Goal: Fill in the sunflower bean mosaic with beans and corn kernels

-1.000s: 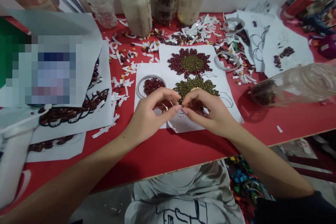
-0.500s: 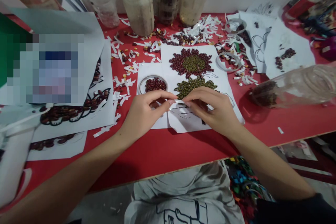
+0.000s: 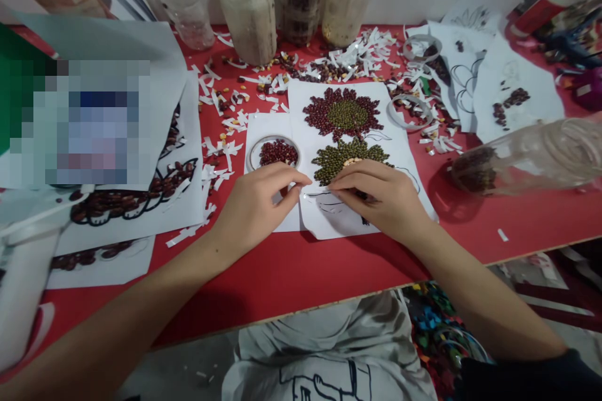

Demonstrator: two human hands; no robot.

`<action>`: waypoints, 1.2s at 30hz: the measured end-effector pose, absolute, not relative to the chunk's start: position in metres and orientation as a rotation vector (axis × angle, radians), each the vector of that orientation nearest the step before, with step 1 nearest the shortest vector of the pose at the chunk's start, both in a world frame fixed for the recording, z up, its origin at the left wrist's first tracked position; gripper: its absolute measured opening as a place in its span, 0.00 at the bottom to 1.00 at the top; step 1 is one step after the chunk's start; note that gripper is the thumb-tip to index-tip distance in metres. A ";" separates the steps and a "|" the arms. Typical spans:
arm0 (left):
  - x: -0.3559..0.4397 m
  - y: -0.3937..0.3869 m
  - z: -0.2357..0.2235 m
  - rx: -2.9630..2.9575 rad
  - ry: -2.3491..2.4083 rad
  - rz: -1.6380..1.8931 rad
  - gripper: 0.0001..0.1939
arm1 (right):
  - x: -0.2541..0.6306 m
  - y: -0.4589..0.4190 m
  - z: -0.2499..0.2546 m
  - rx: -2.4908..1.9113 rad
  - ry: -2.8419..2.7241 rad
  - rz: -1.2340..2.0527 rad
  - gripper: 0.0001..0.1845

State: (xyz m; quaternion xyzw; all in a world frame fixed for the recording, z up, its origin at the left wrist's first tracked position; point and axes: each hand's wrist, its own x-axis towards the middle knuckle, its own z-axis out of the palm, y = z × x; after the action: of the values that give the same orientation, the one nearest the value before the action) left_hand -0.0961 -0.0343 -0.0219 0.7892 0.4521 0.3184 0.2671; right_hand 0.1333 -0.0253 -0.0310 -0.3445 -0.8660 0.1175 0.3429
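Note:
The sheet of paper [image 3: 399,138] in front of me bears a flower of dark red beans [image 3: 324,116] with a green centre. Below it is a flower of green beans [image 3: 329,156], partly covered by my right hand. My left hand [image 3: 263,197] is closed in a pinch at the sheet's left edge, just below the small dish of red beans [image 3: 279,152]. My right hand [image 3: 376,194] is also pinched, its fingertips at the lower edge of the green flower. Whatever either pinch holds is too small or hidden to make out.
White paper strips [image 3: 367,50] and loose beans litter the back of the red table [image 3: 263,282]. Glass jars [image 3: 249,12] stand along the wall. A jar with dark contents [image 3: 531,150] lies at the right. Bean-covered sheets [image 3: 188,213] are stacked left.
The white paper strip stretched between both hands' fingertips no longer shows there. My hands have parted slightly at the fingertips, and the left fingers have curled a little.

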 end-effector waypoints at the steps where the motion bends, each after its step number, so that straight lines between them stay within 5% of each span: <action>1: -0.097 -0.035 -0.023 2.165 1.215 0.851 0.11 | 0.133 -0.026 -0.032 -0.897 -2.257 0.305 0.07; 36: -0.104 -0.032 -0.034 2.916 0.981 0.688 0.14 | 0.133 -0.029 -0.034 -0.870 -2.437 0.237 0.09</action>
State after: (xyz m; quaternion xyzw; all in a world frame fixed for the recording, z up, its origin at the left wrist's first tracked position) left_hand -0.1042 -0.0316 -0.0336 0.9249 0.3112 0.2182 -0.0058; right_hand 0.1331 -0.0287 -0.0336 -0.3227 -0.9034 0.0878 0.2684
